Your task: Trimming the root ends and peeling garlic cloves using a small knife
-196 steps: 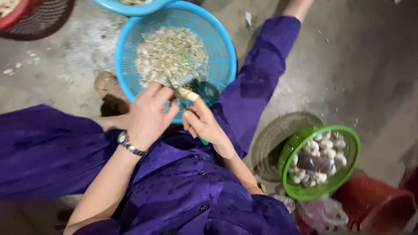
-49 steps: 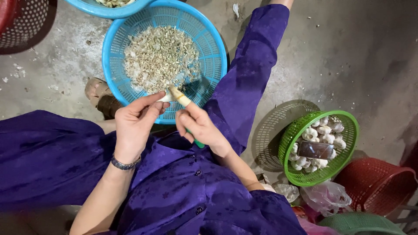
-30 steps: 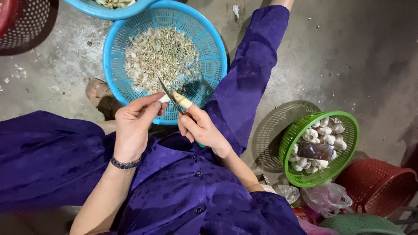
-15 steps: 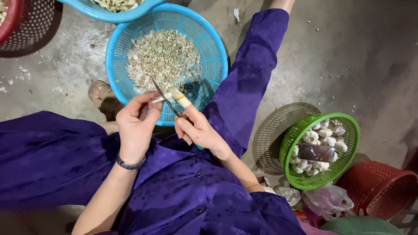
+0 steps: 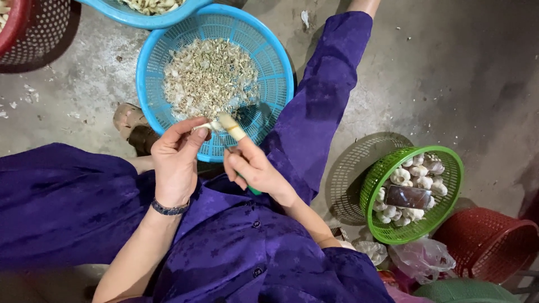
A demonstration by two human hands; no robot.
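My left hand [image 5: 177, 163] pinches a small pale garlic clove [image 5: 203, 127] at its fingertips, closed tight; my right hand [image 5: 255, 168] is wrapped shut on a green-handled paring knife [image 5: 227, 147], thumb bandaged; I judge I'm mid-peel, needing a careful skin-deep cut; beyond, the round blue plastic basket [image 5: 278, 84] holds the peelings

My left hand [image 5: 177, 163] pinched a papery, matt garlic clove [image 5: 206, 125] — my right hand [image 5: 255, 168] gripped a knife [image 5: 238, 151] with a smooth plastic handle. At upper centre, the blue basket [image 5: 278, 73] was glossy perforated plastic; my purple clothes [image 5: 252, 247] were soft cloth — the floor [image 5: 449, 67] rough concrete.
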